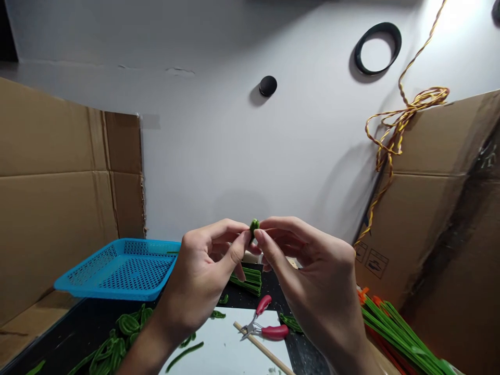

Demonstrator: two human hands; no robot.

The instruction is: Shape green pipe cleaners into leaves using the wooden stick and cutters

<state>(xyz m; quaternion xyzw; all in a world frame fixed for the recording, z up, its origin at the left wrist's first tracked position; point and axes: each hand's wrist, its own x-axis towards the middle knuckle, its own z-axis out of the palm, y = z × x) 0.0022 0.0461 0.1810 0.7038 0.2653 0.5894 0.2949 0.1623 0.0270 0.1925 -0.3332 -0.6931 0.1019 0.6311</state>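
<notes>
Between both hands, a small folded piece of green pipe cleaner (pixel 254 225) is held up above the work surface. My left hand (pixel 211 260) pinches it from the left with thumb and forefinger. From the right, my right hand (pixel 308 276) presses its thumb and forefinger against the same piece. Below them lies a white board (pixel 230 349) bearing red-handled nippers (pixel 269 331) with handles spread. The nippers rest across a thin wooden stick (pixel 265 350). A loose length of green pipe cleaner (pixel 184 356) lies beside my left forearm.
A blue plastic basket (pixel 117 294) stands at the left. Looped green pipe cleaner leaves (pixel 113 346) are heaped in front of it. A bundle of green stems (pixel 250 281) lies behind the board; green and orange stems (pixel 406 333) lie at right. Cardboard walls (pixel 50 172) flank both sides.
</notes>
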